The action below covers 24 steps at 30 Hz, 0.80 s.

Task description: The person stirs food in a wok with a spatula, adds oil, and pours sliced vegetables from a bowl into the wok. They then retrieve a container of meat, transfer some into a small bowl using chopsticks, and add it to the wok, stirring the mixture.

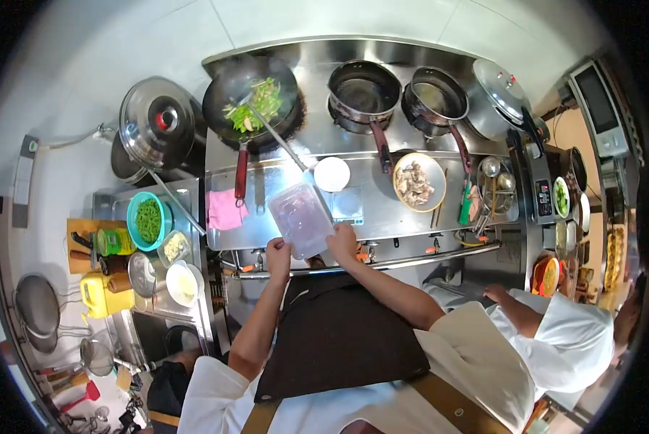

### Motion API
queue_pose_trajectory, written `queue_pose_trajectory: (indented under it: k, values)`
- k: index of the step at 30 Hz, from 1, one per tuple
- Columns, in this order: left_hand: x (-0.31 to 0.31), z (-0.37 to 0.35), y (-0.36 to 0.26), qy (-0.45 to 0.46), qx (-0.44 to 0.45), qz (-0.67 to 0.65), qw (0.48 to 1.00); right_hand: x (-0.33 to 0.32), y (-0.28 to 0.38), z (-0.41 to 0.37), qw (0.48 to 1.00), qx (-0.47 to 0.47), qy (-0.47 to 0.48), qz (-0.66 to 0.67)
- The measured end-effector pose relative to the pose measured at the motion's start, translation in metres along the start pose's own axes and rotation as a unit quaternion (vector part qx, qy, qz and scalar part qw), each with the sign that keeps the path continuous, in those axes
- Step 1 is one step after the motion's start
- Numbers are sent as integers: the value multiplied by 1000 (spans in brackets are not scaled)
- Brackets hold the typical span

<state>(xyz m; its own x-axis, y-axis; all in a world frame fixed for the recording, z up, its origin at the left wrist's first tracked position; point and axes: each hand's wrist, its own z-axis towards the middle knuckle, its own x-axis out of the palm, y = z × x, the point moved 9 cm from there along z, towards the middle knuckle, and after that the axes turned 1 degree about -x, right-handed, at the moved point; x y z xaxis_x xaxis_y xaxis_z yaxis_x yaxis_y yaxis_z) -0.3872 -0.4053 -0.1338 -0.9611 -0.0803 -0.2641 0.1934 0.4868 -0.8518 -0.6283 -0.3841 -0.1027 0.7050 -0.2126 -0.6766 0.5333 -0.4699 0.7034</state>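
My left hand (279, 257) grips the lower left corner of a clear plastic container (300, 219), and my right hand (341, 241) holds its right side. The container is over the front edge of the steel counter. Beyond it, a wok (223, 101) on the stove holds green vegetables (261, 107), with a long-handled ladle (277, 137) resting in it. A white bowl (332, 174) stands just past the container, beside a small scale (347, 205). To their right is a bowl of meat pieces (415, 182).
Two dark pans (364, 88) (436, 94) sit on the burners, handles pointing forward. A pink cloth (225, 209) lies on the left. A teal bowl of chopped greens (149, 220) is on the side counter. Another person's arm (516, 311) is at the right.
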Motion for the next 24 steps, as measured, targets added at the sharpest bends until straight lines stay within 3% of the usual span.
queue_pose_trajectory:
  k: [2, 5, 7, 8, 11, 13, 15, 17, 21, 23, 24]
  values:
    - [-2, 9, 18, 1, -59, -50, 997, 10, -7, 7, 999, 24, 23, -5]
    - [3, 12, 18, 26, -63, -49, 996, 5, -7, 8, 997, 43, 52, 36]
    - [6, 10, 22, 58, -129, -36, 989, -12, 2, 10, 991, 89, 84, 62]
    - [3, 7, 18, -10, -106, -40, 994, -11, 2, 11, 990, 91, 106, 32]
    - [3, 13, 26, 4, -97, -50, 994, -7, -1, 21, 987, 83, 136, -1]
    - [2, 4, 14, 40, -119, -83, 989, -13, 16, 24, 982, 78, 167, 40]
    - [8, -6, 10, 57, -207, -236, 948, -19, 33, 25, 987, 28, 142, 68]
    - [-4, -6, 6, 48, -201, -215, 955, 0, 51, 8, 879, 79, 300, 362]
    - [-5, -21, -10, 120, -158, -358, 912, -20, 75, -2, 841, -7, 348, 415]
    - [-33, -18, 0, 69, -138, -360, 920, -42, 53, -8, 861, -45, 381, 334]
    - [-48, -15, 10, 56, -128, -371, 918, -35, -4, 0, 878, -12, 368, 307]
